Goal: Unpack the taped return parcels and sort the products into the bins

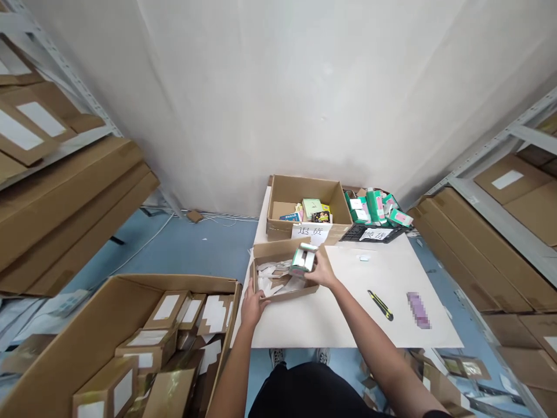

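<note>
My right hand (321,270) is closed round a small green and white product box (303,259), held over a small open cardboard box (273,251) on the white table (348,313). That cardboard box holds scraps of white paper and card. My left hand (253,304) grips its near left edge, fingers curled on the wall.
A bigger open carton (287,194) with small items stands at the table's back, beside a dark tray (353,232) of green boxes. A yellow-black utility knife (380,305) lies right of my arm. A large carton (87,331) of labelled parcels sits at lower left. Shelving with cartons flanks both sides.
</note>
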Demonstrator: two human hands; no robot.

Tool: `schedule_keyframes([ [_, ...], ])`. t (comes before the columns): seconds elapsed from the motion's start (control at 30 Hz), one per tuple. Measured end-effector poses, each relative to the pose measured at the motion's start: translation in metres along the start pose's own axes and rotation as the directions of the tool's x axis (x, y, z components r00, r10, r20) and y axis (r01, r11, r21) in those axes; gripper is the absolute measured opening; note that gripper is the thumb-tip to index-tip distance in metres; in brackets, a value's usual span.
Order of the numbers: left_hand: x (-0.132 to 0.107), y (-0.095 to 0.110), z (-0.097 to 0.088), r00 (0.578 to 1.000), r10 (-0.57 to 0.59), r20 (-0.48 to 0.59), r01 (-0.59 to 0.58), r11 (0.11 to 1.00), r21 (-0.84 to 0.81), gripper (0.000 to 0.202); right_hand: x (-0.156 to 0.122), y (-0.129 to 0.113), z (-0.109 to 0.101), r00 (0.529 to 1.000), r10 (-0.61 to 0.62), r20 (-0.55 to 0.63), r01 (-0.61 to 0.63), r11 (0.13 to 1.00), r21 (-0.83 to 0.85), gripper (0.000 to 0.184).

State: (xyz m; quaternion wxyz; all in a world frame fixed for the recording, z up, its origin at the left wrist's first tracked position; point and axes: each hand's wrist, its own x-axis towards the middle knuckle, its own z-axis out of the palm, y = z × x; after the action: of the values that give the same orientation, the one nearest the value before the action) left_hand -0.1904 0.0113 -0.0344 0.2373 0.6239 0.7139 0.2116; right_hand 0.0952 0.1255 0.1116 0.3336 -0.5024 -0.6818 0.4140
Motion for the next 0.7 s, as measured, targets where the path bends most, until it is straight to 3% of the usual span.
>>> schedule_keyframes([
  [0.07,0.001,-0.001,-0.001,1.0,0.014,-0.026,-0.013,0.999,0.034,0.012,-0.015,-0.001,-0.028,0.995,0.012,-0.102,0.002,0.991,0.134,0.08],
  [0.17,0.0,-0.003,-0.003,0.998,0.039,-0.057,-0.034,0.995,0.096,0.014,-0.043,0.009,-0.075,0.964,0.056,-0.259,-0.018,0.989,0.145,0.075],
  [0.27,-0.001,-0.004,-0.007,0.995,0.05,-0.09,-0.035,0.986,0.16,0.017,-0.065,0.036,-0.115,0.914,0.129,-0.385,-0.076,0.986,0.148,0.077],
  [0.33,-0.001,-0.003,-0.008,0.993,0.044,-0.11,-0.023,0.981,0.192,0.03,-0.072,0.063,-0.129,0.886,0.2,-0.418,-0.131,0.973,0.188,0.077],
  [0.4,-0.001,0.001,-0.008,0.993,0.03,-0.114,-0.004,0.975,0.223,0.053,-0.073,0.094,-0.129,0.867,0.294,-0.403,-0.22,0.95,0.22,0.073],
  [0.5,-0.004,0.013,-0.012,0.996,0.007,-0.085,0.019,0.955,0.296,0.084,-0.071,0.142,-0.109,0.844,0.42,-0.333,-0.381,0.907,0.177,0.066],
  [0.6,-0.007,0.031,-0.022,0.998,0.039,-0.057,-0.019,0.945,0.327,0.088,-0.075,0.182,-0.085,0.868,0.419,-0.267,-0.4,0.908,0.123,0.069],
  [0.7,-0.01,0.055,-0.033,0.991,0.108,-0.077,-0.083,0.958,0.273,0.08,-0.086,0.207,-0.077,0.873,0.424,-0.242,-0.408,0.906,0.114,0.075],
])
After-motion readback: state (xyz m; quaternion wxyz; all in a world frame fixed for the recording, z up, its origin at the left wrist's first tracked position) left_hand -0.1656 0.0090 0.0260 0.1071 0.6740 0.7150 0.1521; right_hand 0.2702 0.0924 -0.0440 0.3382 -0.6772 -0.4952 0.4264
